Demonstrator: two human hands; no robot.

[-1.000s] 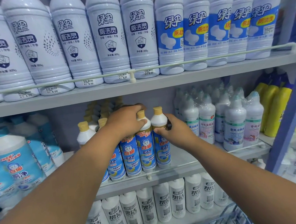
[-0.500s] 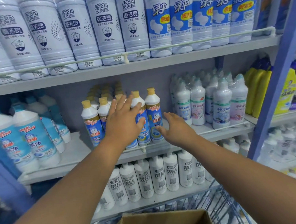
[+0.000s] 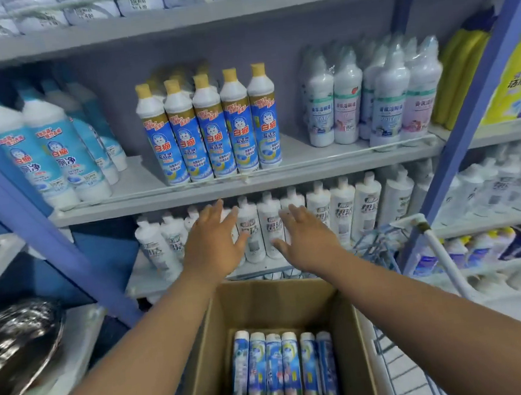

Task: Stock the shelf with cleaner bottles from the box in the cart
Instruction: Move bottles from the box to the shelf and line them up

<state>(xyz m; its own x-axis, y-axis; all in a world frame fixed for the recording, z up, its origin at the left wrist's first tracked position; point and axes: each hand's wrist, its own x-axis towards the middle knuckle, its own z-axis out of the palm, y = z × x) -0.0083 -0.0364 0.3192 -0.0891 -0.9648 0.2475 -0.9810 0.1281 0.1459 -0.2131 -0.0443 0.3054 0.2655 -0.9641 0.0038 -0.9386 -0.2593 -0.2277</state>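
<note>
Gone from the shelf now: both hands, which a second ago held yellow-capped bottles in the row, spread and drawn back and down toward the box (image 3: pixel 272 304). Taking that box as landmark, left to right: well up and left of it, blue-and-white angled bottles (image 3: pixel 57 153) on the middle shelf (image 3: pixel 145 205). Straight above it, on the same shelf, a tidy front row of five yellow-capped cleaner bottles (image 3: pixel 211 128), more behind. Just above the box's far rim, left hand (image 3: pixel 213 249), fingers spread, gripping nothing. Beside it, right hand (image 3: pixel 308 240), likewise splayed and empty, both hovering in front of the white bottles (image 3: pixel 343 211) on the lower shelf. Inside the box, at its bottom, six more cleaner bottles (image 3: pixel 285 367) lying side by side, caps toward the near wall. Right of the box, the cart's wire frame and handle (image 3: pixel 428 235); up and right, shrink-wrapped pale bottles (image 3: pixel 380 96). Step in hand, by the look of it: return trip between placements. Next move calls for dipping both hands deep into the box, closing around a bottle each, lifting clear of the cardboard walls without snagging, then standing them upright beside the row.
</note>
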